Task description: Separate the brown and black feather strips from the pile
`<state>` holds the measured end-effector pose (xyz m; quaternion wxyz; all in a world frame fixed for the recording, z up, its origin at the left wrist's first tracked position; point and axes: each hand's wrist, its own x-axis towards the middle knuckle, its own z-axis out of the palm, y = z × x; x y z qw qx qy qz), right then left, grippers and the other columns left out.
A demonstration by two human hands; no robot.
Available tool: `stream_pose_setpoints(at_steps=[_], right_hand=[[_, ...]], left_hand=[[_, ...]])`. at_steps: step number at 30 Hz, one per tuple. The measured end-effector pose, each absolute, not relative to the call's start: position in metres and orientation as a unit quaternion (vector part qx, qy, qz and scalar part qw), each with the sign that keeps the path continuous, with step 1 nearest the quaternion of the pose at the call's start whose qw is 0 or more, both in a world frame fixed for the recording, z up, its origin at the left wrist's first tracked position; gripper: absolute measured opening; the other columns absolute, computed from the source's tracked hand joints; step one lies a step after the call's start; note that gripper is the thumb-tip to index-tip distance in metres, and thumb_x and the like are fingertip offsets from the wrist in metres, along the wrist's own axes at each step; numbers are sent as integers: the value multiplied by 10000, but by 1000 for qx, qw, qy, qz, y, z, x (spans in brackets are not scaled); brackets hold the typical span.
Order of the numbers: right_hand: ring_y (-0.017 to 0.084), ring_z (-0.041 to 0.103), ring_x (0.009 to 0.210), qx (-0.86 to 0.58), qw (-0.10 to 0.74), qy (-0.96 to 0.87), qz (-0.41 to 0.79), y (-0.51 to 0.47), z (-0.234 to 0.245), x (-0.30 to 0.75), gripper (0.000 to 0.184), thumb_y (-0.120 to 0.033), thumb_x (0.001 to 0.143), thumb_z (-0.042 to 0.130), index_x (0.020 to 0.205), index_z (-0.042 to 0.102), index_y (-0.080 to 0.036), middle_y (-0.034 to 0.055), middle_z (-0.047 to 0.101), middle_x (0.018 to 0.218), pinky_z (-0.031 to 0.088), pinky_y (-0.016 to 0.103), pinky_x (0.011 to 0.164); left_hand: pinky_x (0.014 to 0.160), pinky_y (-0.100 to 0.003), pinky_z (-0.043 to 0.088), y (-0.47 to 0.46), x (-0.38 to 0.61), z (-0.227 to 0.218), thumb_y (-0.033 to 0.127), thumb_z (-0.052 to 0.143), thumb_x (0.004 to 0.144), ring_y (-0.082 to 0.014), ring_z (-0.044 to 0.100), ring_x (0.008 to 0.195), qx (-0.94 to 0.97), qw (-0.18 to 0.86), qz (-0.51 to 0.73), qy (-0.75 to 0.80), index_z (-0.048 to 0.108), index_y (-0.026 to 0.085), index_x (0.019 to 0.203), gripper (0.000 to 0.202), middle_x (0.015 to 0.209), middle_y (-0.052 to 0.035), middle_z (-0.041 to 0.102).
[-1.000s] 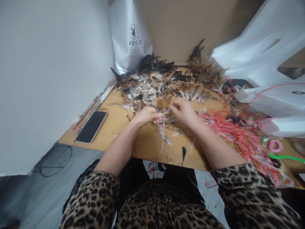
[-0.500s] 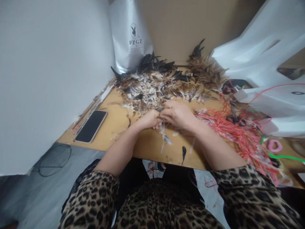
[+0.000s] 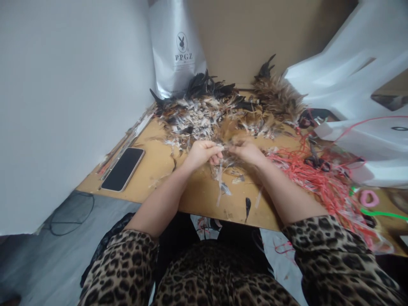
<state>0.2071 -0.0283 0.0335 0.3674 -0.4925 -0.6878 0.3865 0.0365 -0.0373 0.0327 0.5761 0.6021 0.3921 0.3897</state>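
My left hand (image 3: 201, 154) and my right hand (image 3: 248, 151) meet over the near edge of a large heap of brown, white and black feathers (image 3: 216, 114) on a wooden table (image 3: 191, 195). Both hands are closed in a pinch on a small bunch of feathers (image 3: 227, 148) held between them. A few loose feathers (image 3: 223, 187) lie on the wood just below my hands. My leopard-print sleeves show at the bottom of the view.
A black phone (image 3: 123, 168) lies at the table's left. A silver PPGZ bag (image 3: 178, 46) stands behind the heap. Red strings (image 3: 318, 178) tangle at the right, with white bags (image 3: 360, 80), a pink ring (image 3: 369, 198) and a green cord (image 3: 382, 213) beyond.
My hands drew tight together half a second ago and have now parted a little, still pinching feathers between them. The camera has tilted slightly.
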Motion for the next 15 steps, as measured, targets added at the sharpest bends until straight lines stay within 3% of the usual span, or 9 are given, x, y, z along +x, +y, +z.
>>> stream_pose_setpoints(at_steps=[5,10,15], right_hand=[[115,487,575,-467,414,-677,389,-35,24,203,331,-443,691,582,768,633,-125,21,595,644,378,247,575],[138,495,675,-435,367,-806,163,-49,33,195,259,-332,802,467,753,643,-149,54,586,712,363,259,667],[176,451,727,-377,251,-891,-25,-55,50,194,282,-271,839,389,734,622,-151,91,563,726,312,298,663]], left_hand=[[393,-176,368,-27,38,21,353,613,697,-60,496,401,537,552,465,436,590,113,604,258,529,-24,583],[403,-184,336,-26,37,17,253,487,772,-60,437,353,588,485,434,481,534,131,559,250,424,7,501],[473,-194,307,-35,36,20,127,438,723,-71,426,442,771,277,342,461,508,141,513,222,444,15,482]])
